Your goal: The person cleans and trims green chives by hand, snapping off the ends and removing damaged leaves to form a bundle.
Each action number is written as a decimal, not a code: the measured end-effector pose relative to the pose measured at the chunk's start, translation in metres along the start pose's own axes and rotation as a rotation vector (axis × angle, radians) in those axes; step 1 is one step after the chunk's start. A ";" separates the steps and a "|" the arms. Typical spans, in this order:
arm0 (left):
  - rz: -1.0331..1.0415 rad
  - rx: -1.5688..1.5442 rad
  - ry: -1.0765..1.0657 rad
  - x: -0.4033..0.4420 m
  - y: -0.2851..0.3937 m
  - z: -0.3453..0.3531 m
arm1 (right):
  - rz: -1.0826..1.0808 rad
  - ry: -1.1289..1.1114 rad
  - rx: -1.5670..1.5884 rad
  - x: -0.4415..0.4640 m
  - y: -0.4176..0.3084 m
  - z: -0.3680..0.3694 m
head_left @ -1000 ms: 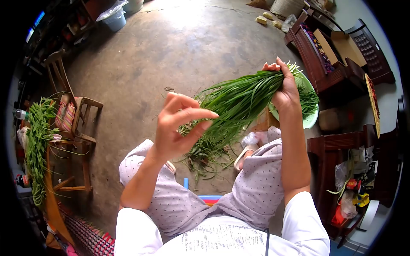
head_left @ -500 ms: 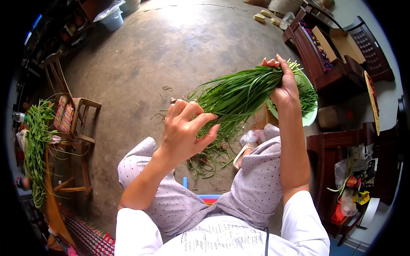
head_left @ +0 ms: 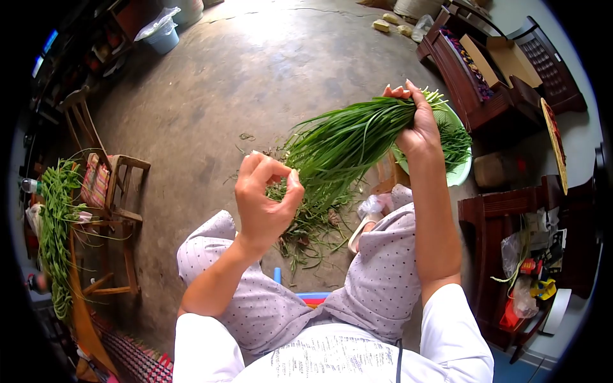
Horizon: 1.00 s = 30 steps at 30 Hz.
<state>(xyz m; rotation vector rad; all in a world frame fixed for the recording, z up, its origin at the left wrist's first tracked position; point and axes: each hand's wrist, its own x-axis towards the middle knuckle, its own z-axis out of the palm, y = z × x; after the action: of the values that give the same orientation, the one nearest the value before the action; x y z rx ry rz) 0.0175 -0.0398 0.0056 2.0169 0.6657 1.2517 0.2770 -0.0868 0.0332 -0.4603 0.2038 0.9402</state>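
My right hand [head_left: 421, 131] is closed around a bunch of garlic chives [head_left: 351, 134] near its pale stem ends. The long green leaves fan out to the left and droop at the tips. My left hand [head_left: 263, 207] is beside the leaf tips, thumb and forefinger pinched together. Whatever is between those fingers is too small to make out. Behind my right forearm stands a light green basket [head_left: 467, 167] with more chives [head_left: 454, 142] inside. On the floor below the bunch lies a pile of trimmed leaves [head_left: 313, 239].
A wooden chair [head_left: 131, 163] stands at left beside a heap of green vegetables [head_left: 57, 236]. To the right are dark wooden furniture [head_left: 498, 204] and a cardboard box [head_left: 517, 60]. A bag-lined blue bucket [head_left: 164, 39] is at the back left.
My left hand has drawn slightly left and down from the leaf tips, its thumb and forefinger coming together. My right hand still holds the bunch, almost in the same place.
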 end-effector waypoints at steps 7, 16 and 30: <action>0.289 -0.072 -0.443 0.009 -0.008 -0.020 | -0.026 0.006 0.026 0.000 -0.004 0.000; 0.240 0.151 -0.197 0.001 0.006 0.010 | -0.025 -0.021 -0.011 -0.002 0.006 0.001; 0.234 0.268 -0.027 0.011 0.010 0.028 | -0.019 -0.025 -0.068 -0.004 0.023 0.002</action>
<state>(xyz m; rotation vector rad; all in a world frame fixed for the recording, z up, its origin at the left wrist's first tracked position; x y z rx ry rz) 0.0483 -0.0465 0.0106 2.3846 0.6262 1.3221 0.2554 -0.0773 0.0293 -0.5123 0.1444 0.9362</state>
